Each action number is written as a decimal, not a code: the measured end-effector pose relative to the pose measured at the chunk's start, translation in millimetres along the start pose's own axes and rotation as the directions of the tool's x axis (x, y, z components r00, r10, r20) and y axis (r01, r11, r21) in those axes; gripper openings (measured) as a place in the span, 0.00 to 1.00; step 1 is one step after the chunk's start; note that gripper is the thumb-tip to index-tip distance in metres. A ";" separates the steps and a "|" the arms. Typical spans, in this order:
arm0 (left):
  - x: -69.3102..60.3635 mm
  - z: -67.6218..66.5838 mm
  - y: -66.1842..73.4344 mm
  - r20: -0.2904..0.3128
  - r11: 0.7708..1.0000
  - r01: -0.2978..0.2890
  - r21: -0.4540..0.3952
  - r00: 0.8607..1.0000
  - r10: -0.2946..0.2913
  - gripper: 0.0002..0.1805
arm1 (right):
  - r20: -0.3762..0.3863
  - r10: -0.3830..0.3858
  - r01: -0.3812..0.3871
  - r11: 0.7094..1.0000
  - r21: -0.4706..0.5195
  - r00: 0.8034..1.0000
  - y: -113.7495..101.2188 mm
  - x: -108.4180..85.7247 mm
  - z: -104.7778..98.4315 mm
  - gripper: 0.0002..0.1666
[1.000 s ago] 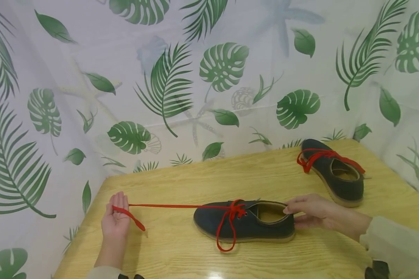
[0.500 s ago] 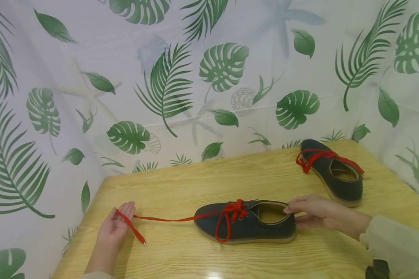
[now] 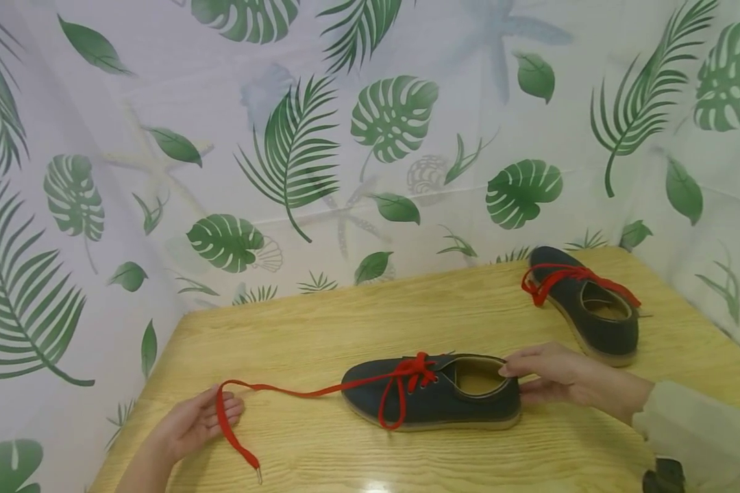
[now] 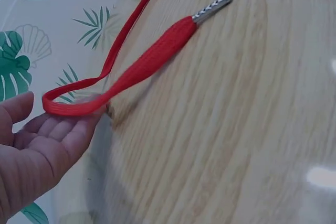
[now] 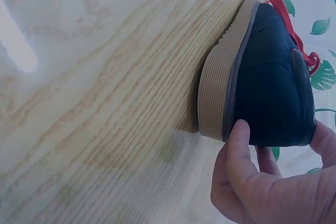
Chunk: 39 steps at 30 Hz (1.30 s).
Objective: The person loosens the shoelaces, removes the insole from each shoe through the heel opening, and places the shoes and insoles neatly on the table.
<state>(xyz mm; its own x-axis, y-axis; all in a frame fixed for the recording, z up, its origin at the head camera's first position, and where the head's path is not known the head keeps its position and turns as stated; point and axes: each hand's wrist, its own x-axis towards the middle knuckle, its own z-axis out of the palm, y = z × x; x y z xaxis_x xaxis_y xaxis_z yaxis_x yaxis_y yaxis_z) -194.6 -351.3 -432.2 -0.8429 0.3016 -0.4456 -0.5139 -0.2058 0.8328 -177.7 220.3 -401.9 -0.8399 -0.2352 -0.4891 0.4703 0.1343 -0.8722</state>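
Observation:
A dark shoe (image 3: 432, 394) lies on the wooden table, toe to the left, with red laces knotted over its tongue and a small loop down its near side. One long red lace (image 3: 302, 394) runs left from the knot to my left hand (image 3: 194, 423), where it bends over the loosely spread fingers; its metal tip (image 4: 212, 8) hangs free. No finger curls round the lace in the left wrist view. At the heel, my right hand (image 3: 570, 380) grips the shoe, thumb at the collar and fingers on the back, as the right wrist view shows at the heel (image 5: 273, 103).
A second dark shoe (image 3: 617, 335) with red laces stands at the back right of the table (image 3: 284, 329), behind my right hand. A white cloth (image 3: 345, 239) printed with green leaves hangs behind the table and along both sides.
My left hand has moved down and turned, its fingers now pointing right. The lace, taut a second ago, has gone slack and curves, its tip lower. The right hand keeps its grip on the heel.

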 end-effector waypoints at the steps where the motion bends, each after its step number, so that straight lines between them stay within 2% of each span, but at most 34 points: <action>1: -1.2 -1.7 0.1 -0.029 0.999 -0.012 0.043 0.999 0.013 0.26 | 0.002 0.000 0.000 1.000 0.002 1.000 0.0 0.1 0.3 0.35; 4: -2.3 -2.3 1.1 -0.146 0.987 -0.048 0.151 0.987 0.070 0.19 | 0.004 -0.002 0.002 1.000 0.004 1.000 0.1 0.6 0.8 0.36; 7: -0.2 4.3 2.4 -0.258 0.966 -0.076 0.249 0.956 0.141 0.22 | 0.007 -0.008 0.008 1.000 -0.006 1.000 0.1 1.0 1.0 0.36; 9: 0.7 10.6 3.9 -0.306 0.948 -0.082 0.308 0.935 0.180 0.29 | 0.006 -0.012 0.012 1.000 -0.008 1.000 0.6 1.5 1.4 0.35; 12: -0.4 19.1 6.7 -0.326 0.933 -0.095 0.348 0.920 0.216 0.34 | 0.010 -0.015 0.015 1.000 -0.018 1.000 1.0 1.5 1.2 0.34; 15: -3.0 24.4 9.6 -0.321 0.931 -0.109 0.348 0.919 0.227 0.35 | 0.010 -0.015 0.015 1.000 -0.021 1.000 0.8 1.7 1.6 0.34; 18: -3.3 29.4 11.3 -0.295 0.940 -0.170 0.295 0.920 0.259 0.35 | 0.009 -0.017 0.018 0.999 -0.031 1.000 -0.1 1.2 2.0 0.35; 20: -1.3 32.9 12.6 -0.279 0.948 -0.219 0.232 0.918 0.280 0.34 | 0.004 -0.013 0.014 0.999 -0.037 1.000 -0.6 0.6 2.2 0.35; 22: 1.1 37.8 13.8 -0.269 0.957 -0.258 0.133 0.920 0.286 0.34 | -0.002 -0.009 0.008 0.999 -0.043 1.000 -0.8 0.2 2.2 0.34; 25: 4.8 46.3 15.6 -0.255 0.964 -0.262 -0.051 0.936 0.241 0.28 | -0.006 -0.003 0.002 0.999 -0.044 1.000 -0.7 0.3 2.1 0.32; 28: 7.1 56.9 15.4 -0.228 0.947 -0.242 -0.209 0.954 0.194 0.15 | -0.007 -0.002 0.001 0.999 -0.044 1.000 -0.8 0.8 2.3 0.30; 30: 9.5 64.9 14.4 -0.206 0.933 -0.235 -0.274 0.961 0.182 0.12 | -0.009 0.002 -0.002 0.999 -0.044 1.000 -0.9 1.1 2.2 0.30; 34: 17.5 82.1 13.1 -0.137 0.938 -0.233 -0.258 0.970 0.203 0.14 | -0.005 0.007 -0.007 0.999 -0.038 1.000 -1.2 2.0 1.5 0.32; 39: 33.0 106.4 14.4 -0.071 0.958 -0.210 -0.194 0.977 0.200 0.23 | 0.012 0.004 -0.004 0.999 -0.043 1.000 -1.1 2.6 -0.1 0.34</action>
<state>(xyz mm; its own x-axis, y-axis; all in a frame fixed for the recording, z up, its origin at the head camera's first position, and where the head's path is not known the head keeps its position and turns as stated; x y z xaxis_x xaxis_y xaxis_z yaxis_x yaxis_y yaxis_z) -212.9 -245.3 -400.0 -0.9377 0.1876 -0.2923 -0.3463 -0.4412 0.8279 -180.4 219.7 -402.2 -0.8345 -0.2463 -0.4928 0.4614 0.1763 -0.8695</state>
